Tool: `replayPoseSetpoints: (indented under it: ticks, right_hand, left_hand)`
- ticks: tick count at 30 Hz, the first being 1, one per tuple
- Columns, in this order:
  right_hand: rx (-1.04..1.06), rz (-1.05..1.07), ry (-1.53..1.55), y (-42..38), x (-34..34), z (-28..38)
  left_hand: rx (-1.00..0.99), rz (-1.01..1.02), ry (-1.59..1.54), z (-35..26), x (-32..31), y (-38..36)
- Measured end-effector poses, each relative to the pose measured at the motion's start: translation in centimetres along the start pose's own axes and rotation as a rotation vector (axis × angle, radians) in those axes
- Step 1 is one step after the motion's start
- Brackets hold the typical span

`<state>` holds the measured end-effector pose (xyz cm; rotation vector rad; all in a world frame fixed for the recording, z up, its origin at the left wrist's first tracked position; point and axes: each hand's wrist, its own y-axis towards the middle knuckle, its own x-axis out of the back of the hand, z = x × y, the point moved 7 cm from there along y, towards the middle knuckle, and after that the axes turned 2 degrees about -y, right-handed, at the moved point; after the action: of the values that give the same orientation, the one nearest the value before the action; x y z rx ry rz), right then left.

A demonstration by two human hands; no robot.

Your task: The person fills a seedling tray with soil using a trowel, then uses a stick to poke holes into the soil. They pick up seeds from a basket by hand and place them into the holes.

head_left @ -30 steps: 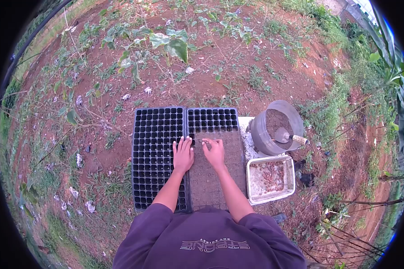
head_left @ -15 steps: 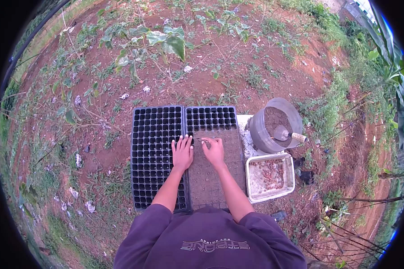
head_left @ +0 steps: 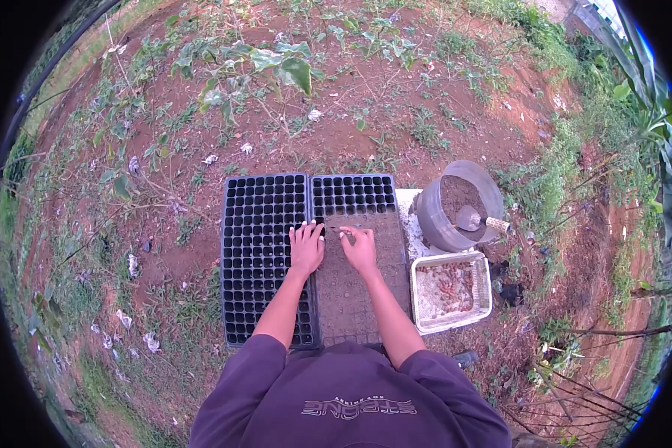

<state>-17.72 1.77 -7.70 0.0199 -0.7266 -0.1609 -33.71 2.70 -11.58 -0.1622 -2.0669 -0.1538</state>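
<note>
Left hand (head_left: 306,250): palm down, fingers loosely spread and pointing away from the body, over the inner edge of the left tray (head_left: 265,254) and the seam beside it; nothing seen in its grasp. Left tray shows dark, unfilled cells. Right tray (head_left: 355,194) adjoins it, long axis parallel, running away from the body; soil (head_left: 384,239) covers its near and middle rows, far rows unfilled. Between the hands, a small dark sliver (head_left: 334,228), apparently crosswise to the tray, nearer the right fingertips. Right hand (head_left: 361,250): above the soil, thumb and forefinger nearly closed; cannot tell whether they grip the sliver. Farther right, a white basket (head_left: 417,299) with reddish-brown pieces (head_left: 449,290); beyond it, a tub (head_left: 434,224) of soil, trowel (head_left: 496,224) inside, handle across the rim.
</note>
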Motion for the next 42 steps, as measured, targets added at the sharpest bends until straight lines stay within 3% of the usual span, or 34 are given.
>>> replayPoseSetpoints:
  ticks: [16, 42]
  right_hand:
    - [0.078, -0.075, 0.032, -0.1, 0.6, 0.0]
    - [0.085, -0.002, -0.026, 0.9, -0.7, 0.9]
  left_hand:
    - [-0.013, -0.004, -0.028, 0.2, -0.4, -0.5]
    - [-0.024, -0.041, 0.019, -0.3, -0.4, -0.8]
